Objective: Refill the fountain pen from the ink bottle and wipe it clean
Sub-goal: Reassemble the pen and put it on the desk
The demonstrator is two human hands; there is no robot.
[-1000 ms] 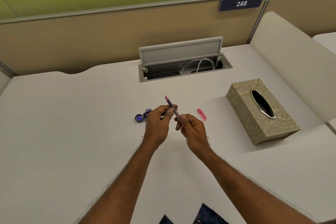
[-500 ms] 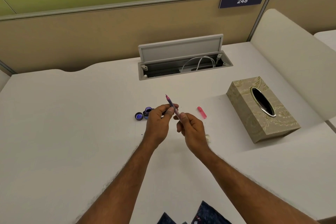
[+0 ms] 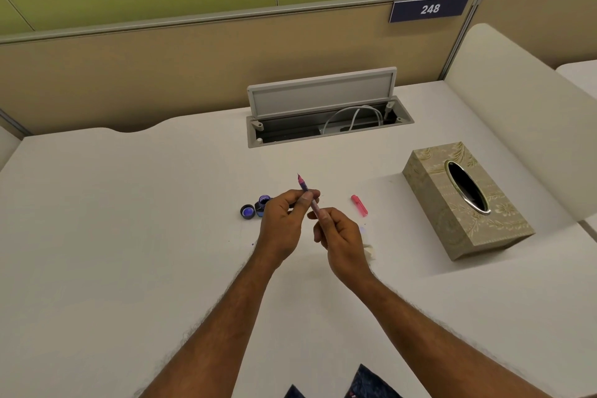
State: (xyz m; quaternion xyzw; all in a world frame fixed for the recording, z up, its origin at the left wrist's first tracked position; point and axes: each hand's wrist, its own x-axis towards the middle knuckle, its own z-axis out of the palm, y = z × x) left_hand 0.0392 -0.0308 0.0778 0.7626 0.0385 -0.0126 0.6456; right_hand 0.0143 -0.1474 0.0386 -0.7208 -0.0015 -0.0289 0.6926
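Pen: A person held a fountain pen (image 3: 305, 192) above a white desk (image 3: 129, 236) with both hands, the nib end pointing up and away toward the partition, the barrel slanting down toward the person's right.
Left hand: The left hand (image 3: 284, 223) pinched the upper part of the pen between thumb and fingertips, its other fingers curled in loosely.
Right hand: The right hand (image 3: 339, 239) gripped the lower end of the barrel with thumb and forefinger pressed together on it, the remaining fingers folded toward the palm.
Ink bottle: An open ink bottle (image 3: 262, 203) stood on the desk just behind the left hand, partly hidden by the knuckles, with blue-violet ink showing at its mouth.
Bottle cap: The bottle cap (image 3: 247, 212) lay upturned, touching or just beside the bottle on its left.
Pen cap: A pink pen cap (image 3: 359, 205) lay flat on the desk to the right of the hands, between them and the tissue box (image 3: 465, 200).
Tissue: A small crumpled tissue (image 3: 369, 250) lay on the desk just beside the right wrist, mostly hidden by it.
Tissue box: The patterned beige box sat well to the right, its oval opening facing up.
Desk: A cable hatch (image 3: 326, 113) stood open at the back edge, white cables visible inside; a few tiny blue spots marked the desk near the left wrist.
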